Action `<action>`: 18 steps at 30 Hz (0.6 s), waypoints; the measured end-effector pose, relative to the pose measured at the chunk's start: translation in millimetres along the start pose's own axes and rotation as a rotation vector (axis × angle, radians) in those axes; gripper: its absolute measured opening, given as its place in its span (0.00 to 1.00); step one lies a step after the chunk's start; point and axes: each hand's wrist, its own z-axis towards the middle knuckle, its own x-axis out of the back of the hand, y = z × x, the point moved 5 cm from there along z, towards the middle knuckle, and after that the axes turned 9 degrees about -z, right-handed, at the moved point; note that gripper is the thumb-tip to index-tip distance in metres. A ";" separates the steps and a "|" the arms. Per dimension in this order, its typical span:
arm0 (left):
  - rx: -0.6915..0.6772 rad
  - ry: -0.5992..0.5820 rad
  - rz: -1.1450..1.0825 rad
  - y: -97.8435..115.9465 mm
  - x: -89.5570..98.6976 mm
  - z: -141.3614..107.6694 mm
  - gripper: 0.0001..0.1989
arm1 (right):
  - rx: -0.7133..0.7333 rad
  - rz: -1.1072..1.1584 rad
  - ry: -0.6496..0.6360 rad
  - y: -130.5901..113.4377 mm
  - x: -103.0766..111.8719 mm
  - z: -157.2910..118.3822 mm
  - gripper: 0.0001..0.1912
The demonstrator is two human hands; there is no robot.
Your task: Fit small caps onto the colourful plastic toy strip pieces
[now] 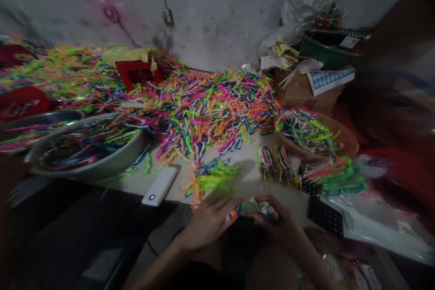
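Observation:
At the table's front edge, my left hand (210,221) is closed around a small bundle of orange, white and blue strips (232,214). Fingers of my right hand (279,217) curl round another small bundle with white, green and blue in it (268,210); its exact kind is blurred. The two hands are a short gap apart. Just beyond my left hand lies a loose heap of lime-green and blue strips (217,176). Past my right hand, several striped bundles (277,163) lie side by side on the pale tabletop (249,186).
A large mound of coloured strips (217,104) covers the back. On the left are a white power bank (160,186) and a pale basin (88,170). To the right stand an orange basin (350,140), a black perforated tray (324,215) and a cardboard box (295,93).

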 end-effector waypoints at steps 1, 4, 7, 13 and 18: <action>-0.048 -0.037 0.048 5.4 3.3 3.5 0.15 | 0.015 0.007 0.000 -8.3 2.6 -3.6 0.15; -0.136 -0.132 0.131 16.4 9.0 7.6 0.17 | 0.064 0.013 0.017 -24.9 7.0 -10.2 0.12; -0.187 -0.154 0.174 20.5 12.2 7.2 0.15 | 0.132 -0.024 -0.007 -29.5 5.4 -11.7 0.10; -0.229 -0.205 0.211 20.1 8.8 4.7 0.14 | 0.235 -0.176 -0.101 -29.5 3.6 -16.3 0.16; -0.266 -0.224 0.256 20.3 2.5 1.6 0.13 | 0.276 -0.281 -0.159 -32.4 3.9 -23.4 0.24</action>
